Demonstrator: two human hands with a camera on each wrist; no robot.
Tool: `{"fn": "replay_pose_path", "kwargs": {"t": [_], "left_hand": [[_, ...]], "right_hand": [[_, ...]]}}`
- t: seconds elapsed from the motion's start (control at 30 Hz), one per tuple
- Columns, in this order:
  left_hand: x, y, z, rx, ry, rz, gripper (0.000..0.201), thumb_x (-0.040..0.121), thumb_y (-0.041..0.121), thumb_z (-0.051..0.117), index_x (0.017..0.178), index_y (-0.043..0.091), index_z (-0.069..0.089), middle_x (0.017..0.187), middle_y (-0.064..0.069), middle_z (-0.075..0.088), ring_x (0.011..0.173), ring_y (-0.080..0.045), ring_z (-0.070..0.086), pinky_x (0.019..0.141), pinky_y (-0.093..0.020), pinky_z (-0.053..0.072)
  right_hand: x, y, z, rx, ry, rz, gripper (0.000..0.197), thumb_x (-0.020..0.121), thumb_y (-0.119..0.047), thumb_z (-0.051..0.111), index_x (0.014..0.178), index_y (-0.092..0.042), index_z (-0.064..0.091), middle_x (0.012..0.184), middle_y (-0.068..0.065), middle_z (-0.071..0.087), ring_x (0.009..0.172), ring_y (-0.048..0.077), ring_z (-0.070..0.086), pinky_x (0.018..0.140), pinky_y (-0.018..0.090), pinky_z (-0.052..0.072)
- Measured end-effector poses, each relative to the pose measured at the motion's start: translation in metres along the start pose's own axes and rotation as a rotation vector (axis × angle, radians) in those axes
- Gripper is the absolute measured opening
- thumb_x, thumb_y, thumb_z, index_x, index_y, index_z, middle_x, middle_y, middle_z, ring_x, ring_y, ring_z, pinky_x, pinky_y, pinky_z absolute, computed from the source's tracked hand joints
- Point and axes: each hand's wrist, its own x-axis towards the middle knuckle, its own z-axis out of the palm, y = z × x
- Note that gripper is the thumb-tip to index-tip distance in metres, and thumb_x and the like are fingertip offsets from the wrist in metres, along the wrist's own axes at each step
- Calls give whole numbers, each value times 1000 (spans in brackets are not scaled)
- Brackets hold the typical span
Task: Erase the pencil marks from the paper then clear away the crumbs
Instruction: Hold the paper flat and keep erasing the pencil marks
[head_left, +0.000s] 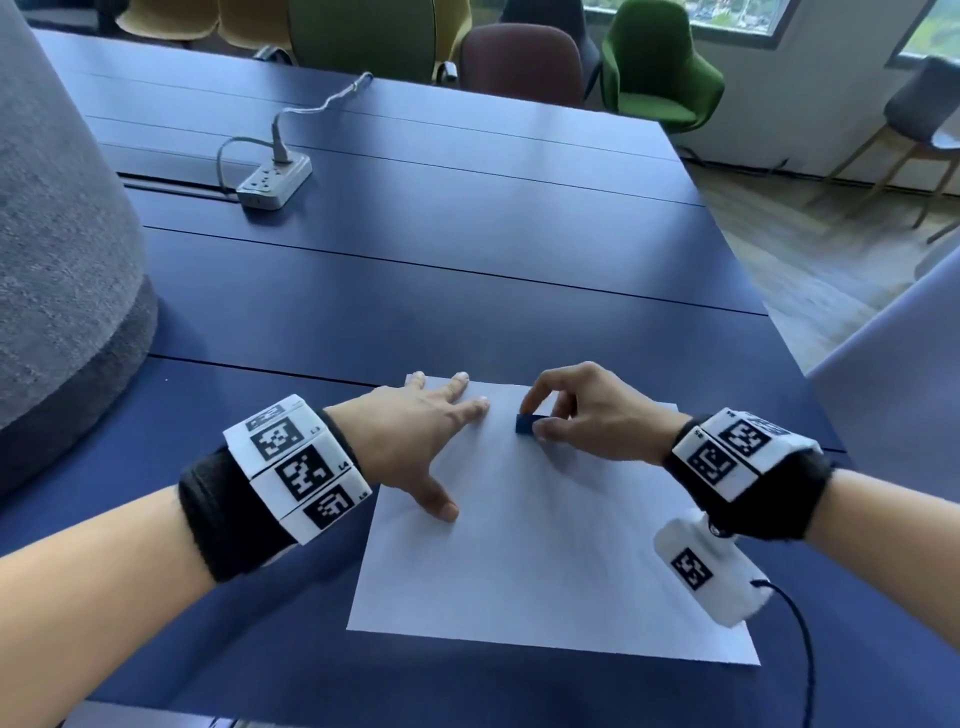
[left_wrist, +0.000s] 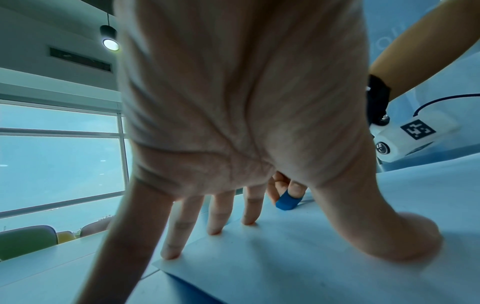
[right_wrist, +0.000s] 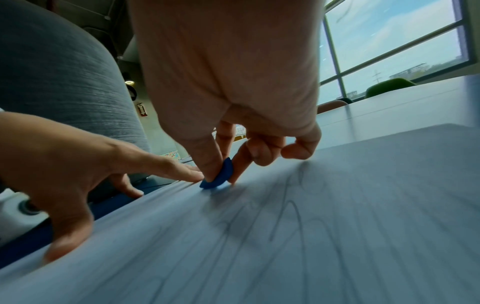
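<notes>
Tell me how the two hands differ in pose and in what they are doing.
The left hand lies spread with straight fingers pressing the paper; the right hand has curled fingers pinching the blue eraser. The left holds nothing; the right sets the eraser on the sheet. Both are over the paper's far part.

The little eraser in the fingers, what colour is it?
Blue; the small blue eraser shows best in the right wrist view.

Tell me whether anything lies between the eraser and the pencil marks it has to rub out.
Nothing visible does. The right hand pinches the blue eraser, its lower end on the paper. The pencil marks lie on bare sheet nearer the person. The left hand presses the sheet's far left part, beside the eraser.
</notes>
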Motion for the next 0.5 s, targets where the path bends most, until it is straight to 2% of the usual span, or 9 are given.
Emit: {"fn": "replay_pose_path", "kwargs": {"t": [0.1,0.23,0.37,0.43,0.5], "left_hand": [[1,1,0,-7,-7,-6,117,70,58,77,154,37,-2,163,2,-12,148,-38,4,109,-47,36],[1,1,0,-4,-9,-7,118,70,59,77,154,39,-4,163,0,-13,148,-39,3,109,-47,34],[4,1,-1,0,-34,-7,118,68,60,78,151,47,-6,163,0,-13,147,-42,4,107,-57,34],[5,1,-2,6,-51,-11,119,67,60,79,150,47,-6,162,0,-13,146,-43,4,107,-64,29],[5,2,-3,9,-59,-10,119,68,59,79,151,46,-6,162,-4,-13,145,-45,5,110,-65,23]], "right_hand": [[-3,3,2,27,5,-8,12,85,-18,65,94,-25,68,66,-7,59,54,6,49,50,16,39],[-6,-1,1,1,-121,-74,10,84,-21,67,90,-29,70,63,-9,58,50,2,46,51,14,39],[9,0,-4,0,0,-54,13,84,-17,66,95,-25,70,67,-6,59,50,-1,48,50,10,37],[7,0,-4,-3,-29,-68,13,84,-17,66,93,-25,70,66,-6,58,50,0,46,52,13,38],[0,-2,-4,-42,-134,-101,12,85,-19,66,91,-28,70,64,-9,56,50,1,44,52,13,38]]}}
